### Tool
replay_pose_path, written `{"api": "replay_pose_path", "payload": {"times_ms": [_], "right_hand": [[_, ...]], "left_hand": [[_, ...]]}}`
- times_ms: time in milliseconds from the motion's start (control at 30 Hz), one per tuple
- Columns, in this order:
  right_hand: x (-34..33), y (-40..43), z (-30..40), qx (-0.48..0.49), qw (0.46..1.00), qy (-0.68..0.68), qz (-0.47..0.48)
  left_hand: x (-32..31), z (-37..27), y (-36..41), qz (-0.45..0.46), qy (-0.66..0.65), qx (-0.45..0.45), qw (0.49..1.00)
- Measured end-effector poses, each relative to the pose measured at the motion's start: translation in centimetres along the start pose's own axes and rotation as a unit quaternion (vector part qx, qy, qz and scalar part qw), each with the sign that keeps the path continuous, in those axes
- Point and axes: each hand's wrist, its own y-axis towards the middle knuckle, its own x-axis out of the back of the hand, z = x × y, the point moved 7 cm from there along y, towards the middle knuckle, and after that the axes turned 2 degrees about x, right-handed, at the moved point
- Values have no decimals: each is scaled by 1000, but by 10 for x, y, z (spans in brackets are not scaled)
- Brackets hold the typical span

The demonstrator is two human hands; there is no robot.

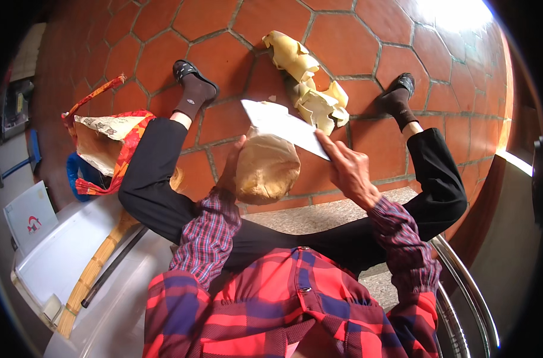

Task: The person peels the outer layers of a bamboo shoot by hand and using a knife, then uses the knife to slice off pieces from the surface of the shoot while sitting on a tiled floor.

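Observation:
My left hand holds a thick pale bamboo shoot from its left side, its blunt brownish base towards me. In my right hand is a broad-bladed knife, the index finger stretched along the blade. The blade lies slanting across the far end of the shoot; its contact edge cannot be made out, and the handle is hidden by the hand. Beyond the knife, curled pale yellow sheaths lie in a heap on the floor, with a small scrap nearby.
An open red and orange woven bag stands by my left knee. A straw broom and a dark rod lean over a white surface at left. Hexagonal floor tiles spread ahead; a chrome tube frame is at lower right.

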Motion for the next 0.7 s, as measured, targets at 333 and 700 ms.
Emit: {"api": "replay_pose_path", "payload": {"times_ms": [333, 700], "right_hand": [[-48, -12, 15, 78, 996, -3, 44], [-53, -9, 7, 72, 997, 2, 34]], "left_hand": [[32, 13, 5, -29, 41, -55, 997], [-22, 2, -7, -31, 97, -55, 993]]}}
